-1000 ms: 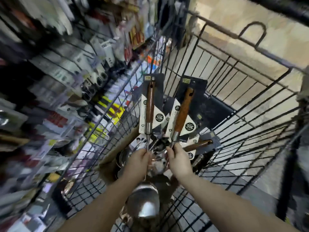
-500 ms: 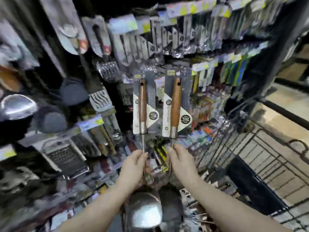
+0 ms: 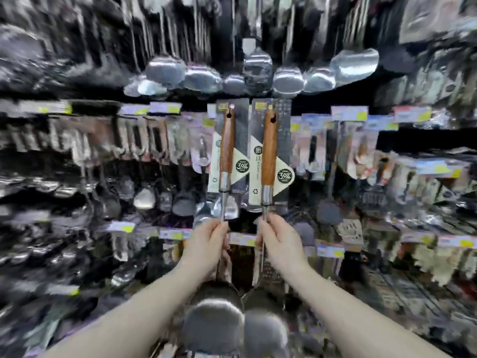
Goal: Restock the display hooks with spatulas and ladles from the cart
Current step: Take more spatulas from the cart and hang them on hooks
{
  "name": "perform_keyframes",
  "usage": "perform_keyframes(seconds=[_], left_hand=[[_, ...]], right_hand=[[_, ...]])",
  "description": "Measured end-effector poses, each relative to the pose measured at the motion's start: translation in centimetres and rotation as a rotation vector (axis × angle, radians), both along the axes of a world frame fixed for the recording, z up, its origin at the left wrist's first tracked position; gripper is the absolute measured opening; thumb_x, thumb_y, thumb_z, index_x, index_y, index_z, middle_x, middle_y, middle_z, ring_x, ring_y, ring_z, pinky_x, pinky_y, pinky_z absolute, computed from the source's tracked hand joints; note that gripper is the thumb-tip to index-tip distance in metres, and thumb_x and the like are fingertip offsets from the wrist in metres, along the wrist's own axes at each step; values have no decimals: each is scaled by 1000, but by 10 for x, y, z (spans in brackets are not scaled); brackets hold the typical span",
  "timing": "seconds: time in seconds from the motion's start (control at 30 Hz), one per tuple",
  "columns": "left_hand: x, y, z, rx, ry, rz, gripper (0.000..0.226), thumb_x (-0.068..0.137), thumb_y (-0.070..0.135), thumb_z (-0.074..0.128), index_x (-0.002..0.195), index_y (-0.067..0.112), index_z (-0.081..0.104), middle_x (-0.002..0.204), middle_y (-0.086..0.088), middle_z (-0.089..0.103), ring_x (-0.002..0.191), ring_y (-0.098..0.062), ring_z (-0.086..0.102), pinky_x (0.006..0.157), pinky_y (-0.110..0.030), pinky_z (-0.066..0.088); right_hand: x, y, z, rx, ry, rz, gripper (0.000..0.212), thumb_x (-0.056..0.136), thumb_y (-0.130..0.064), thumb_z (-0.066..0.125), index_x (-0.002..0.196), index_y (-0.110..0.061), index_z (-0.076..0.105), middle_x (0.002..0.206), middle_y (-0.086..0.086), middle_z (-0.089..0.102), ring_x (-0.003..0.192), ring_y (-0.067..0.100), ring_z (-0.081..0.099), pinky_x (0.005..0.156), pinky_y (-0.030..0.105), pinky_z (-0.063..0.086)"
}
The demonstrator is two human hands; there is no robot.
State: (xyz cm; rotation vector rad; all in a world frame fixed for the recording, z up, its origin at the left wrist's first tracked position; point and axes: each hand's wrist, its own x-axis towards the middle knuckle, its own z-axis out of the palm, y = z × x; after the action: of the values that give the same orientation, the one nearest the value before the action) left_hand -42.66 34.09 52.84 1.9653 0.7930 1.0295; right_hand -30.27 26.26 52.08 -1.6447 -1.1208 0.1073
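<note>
In front of the display wall, two ladles are held upright side by side, handles up and bowls down. The left ladle (image 3: 226, 151) is gripped by the left hand (image 3: 206, 244), fingers curled round the thin steel shaft just below the wooden handle. The right ladle (image 3: 268, 156) is gripped the same way by the right hand (image 3: 280, 244). Both wooden handles rise above the hands, each backed by a dark packaging card (image 3: 285, 175) with a round "304" badge. The steel bowls hang below the wrists, close to the camera and blurred, just beside each other. The hands are level, near but apart. Behind them, a row of shiny steel utensil heads (image 3: 258, 71) is seen above the handle tops, and yellow-marked price tags (image 3: 165, 107) run along the rails.
</note>
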Motion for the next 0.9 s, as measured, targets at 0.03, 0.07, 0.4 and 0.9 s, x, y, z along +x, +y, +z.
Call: perform_keyframes(seconds=[0.03,0.07,0.4,0.9], left_hand=[[-28,15,9,30,-28,41,33,97,13,44,64,11,47,52,0,49,35,3,52,46,-11,41],[-54,27,18,48,-56,84,34,96,13,44,62,11,47,51,-1,49,35,0,51,47,-12,41],[-223,112,83,130,-181,331,34,97,18,44,65,9,51,55,-7,51,32,-4,49,40,-16,41],[-230,247,151,190,-283,368,28,98,19,43,81,5,60,58,-2,52,37,-8,49,39,-16,41]], right_hand=[[-25,17,8,12,-18,41,36,98,-21,46,63,-26,40,61,-7,46,66,14,46,58,22,30],[-48,32,16,22,-31,79,36,98,-21,46,62,-22,40,60,-6,45,65,14,44,57,19,32],[-200,141,94,79,-15,284,30,98,-25,44,69,-18,50,64,0,58,64,18,53,67,26,45],[-192,303,180,187,-2,373,29,99,-22,41,73,-12,49,57,1,53,42,10,54,45,21,44]])
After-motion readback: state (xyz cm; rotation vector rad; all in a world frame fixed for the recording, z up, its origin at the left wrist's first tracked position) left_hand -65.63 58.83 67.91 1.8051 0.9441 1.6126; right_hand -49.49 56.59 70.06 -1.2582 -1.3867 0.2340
